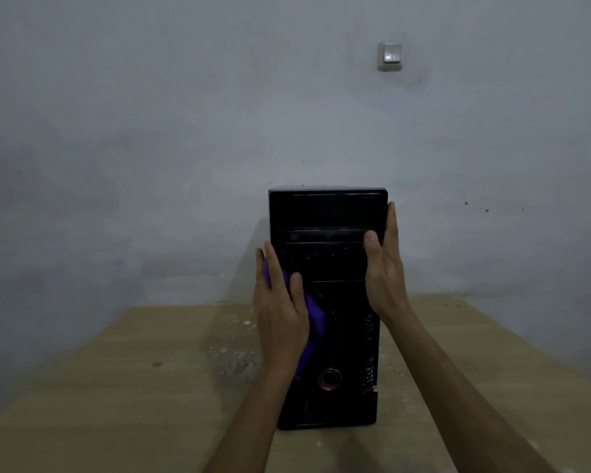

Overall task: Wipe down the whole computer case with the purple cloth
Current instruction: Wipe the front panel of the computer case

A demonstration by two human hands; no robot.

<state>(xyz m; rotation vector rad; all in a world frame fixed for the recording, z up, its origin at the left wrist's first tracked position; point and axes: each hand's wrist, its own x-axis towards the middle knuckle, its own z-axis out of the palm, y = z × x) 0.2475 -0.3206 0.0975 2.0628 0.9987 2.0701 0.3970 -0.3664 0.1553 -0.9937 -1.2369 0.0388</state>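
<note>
Case: black computer case (326, 302) stands upright on the worktop (133, 370), front panel toward the camera, roughly centre, wall (151, 131) close behind it.
Cloth: purple cloth (313, 322) is trapped between the left hand (282, 312) and the case's left front edge; a strip hangs down the panel toward the round power button (329, 378).
Left fingers: straight and together, laid flat along the case's left side over the cloth, thumb on the front face. Pressing, not pinching.
Right fingers: right hand (384, 268) flat on the right side, fingers straight and close together, thumb hooked onto the front by the drive bays. Bracing only, holds nothing.
Risk, tip: tall narrow box, both hands high up. An uneven sideways push could probably rock it or skid it on the worktop.
Risk, cloth: held by palm pressure alone, so it could slip out or bunch mid-stroke.
Risk, snag: the hanging strip could catch on the bay ledges or drag over the button.
Risk, grit: pale specks and crumbs on the worktop left of the case; a dropped cloth would likely pick them up and scratch the gloss.
Materials: front looks like glossy hard plastic with stepped bay covers and a slotted vent strip down the right; cloth soft and limp; worktop matte pale wood grain; wall rough plaster with a light switch (389, 57).
</note>
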